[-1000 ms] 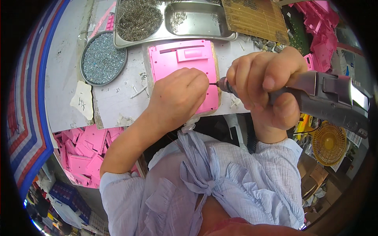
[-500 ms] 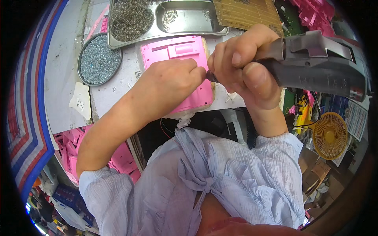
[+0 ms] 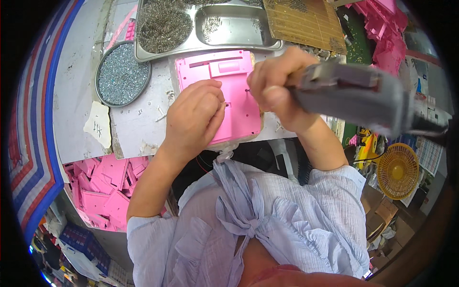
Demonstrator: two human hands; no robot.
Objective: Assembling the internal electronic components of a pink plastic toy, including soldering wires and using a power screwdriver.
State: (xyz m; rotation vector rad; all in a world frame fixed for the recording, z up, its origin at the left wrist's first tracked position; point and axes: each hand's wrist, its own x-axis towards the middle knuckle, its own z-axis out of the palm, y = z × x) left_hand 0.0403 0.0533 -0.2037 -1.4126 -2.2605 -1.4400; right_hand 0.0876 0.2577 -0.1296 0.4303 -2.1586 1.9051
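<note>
One right hand [image 3: 282, 88] clamped round one screwdriver [image 3: 354, 93], left hand [image 3: 191, 119] curled, grip unclear, over one pink panel [image 3: 241, 115]

Plastic housing [image 3: 241, 115] under left hand [image 3: 196, 112]: solid pink. Power screwdriver [image 3: 354, 95] in right hand [image 3: 279, 86]: dark grey. Sheet [image 3: 40, 167] far left of both hands: blue, red, white stripes.

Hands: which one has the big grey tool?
The right hand holds the grey tool; the left hand, at the pink panel, has no such tool.
</note>
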